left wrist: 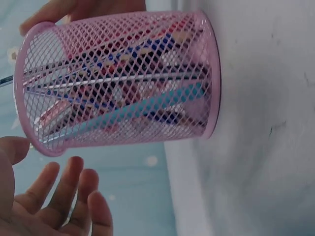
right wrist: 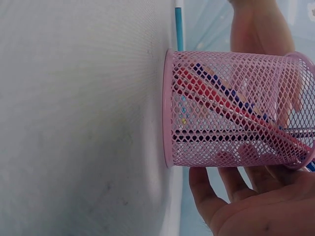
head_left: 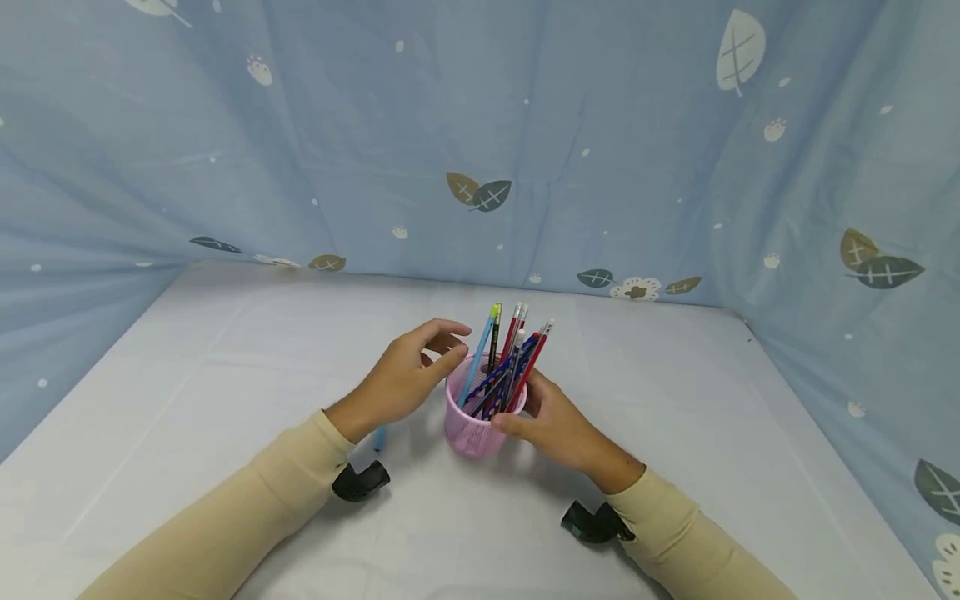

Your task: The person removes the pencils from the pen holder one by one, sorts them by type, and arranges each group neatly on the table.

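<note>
Right hand is cupping the pink mesh cup from its own side, thumb lying along the near wall and fingers curling round the far side, so it is gripping the cup itself. Left hand is hovering just beside the rim on the other side, fingers loosely spread and relaxed, holding nothing; whether its thumb is brushing the rim I cannot tell from the head view, and the left wrist view is showing those fingers standing just off the mesh.

The cup is standing upright on the white table, roughly midway between the two hands, with the right hand plainly the closer one. Pens and pencils are sticking up out of it, leaning away from the person and fanning toward the right, their long axes running from the cup's floor up past the rim. Their tips are lying nearer the left hand's fingertips than anything else is.

A blue pen is lying flat on the table beneath the left wrist, apart from the cup; the right wrist view is showing it running past the cup's base. Blue leaf-print cloth is hanging behind, well apart, and nothing is standing between either hand and the cup
</note>
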The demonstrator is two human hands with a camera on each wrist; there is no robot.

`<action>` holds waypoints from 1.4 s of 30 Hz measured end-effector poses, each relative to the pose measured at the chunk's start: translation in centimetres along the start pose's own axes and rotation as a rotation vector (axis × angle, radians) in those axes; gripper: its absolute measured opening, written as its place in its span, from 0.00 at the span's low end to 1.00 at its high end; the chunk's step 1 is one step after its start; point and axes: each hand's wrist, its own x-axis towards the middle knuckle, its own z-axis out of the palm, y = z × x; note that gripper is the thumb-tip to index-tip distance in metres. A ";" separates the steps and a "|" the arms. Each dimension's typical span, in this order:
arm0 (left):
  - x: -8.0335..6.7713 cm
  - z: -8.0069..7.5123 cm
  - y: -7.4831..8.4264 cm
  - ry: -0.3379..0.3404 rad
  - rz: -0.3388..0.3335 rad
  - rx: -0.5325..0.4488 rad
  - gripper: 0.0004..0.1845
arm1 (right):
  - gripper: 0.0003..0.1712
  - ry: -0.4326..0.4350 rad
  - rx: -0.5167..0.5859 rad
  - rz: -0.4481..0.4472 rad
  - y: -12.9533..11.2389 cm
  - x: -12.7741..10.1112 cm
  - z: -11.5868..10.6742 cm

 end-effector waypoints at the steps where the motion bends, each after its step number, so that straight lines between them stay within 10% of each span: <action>1: 0.0 0.1 -0.1 -0.018 -0.001 -0.009 0.20 | 0.53 -0.002 0.000 -0.001 0.0 0.0 0.0; 22: -0.2 1.0 -0.4 -0.146 -0.069 -0.111 0.23 | 0.53 -0.018 0.015 -0.001 0.0 0.1 -0.1; 42: 0.0 1.2 -0.7 -0.097 -0.038 -0.112 0.13 | 0.55 -0.054 0.093 0.019 0.2 0.0 0.1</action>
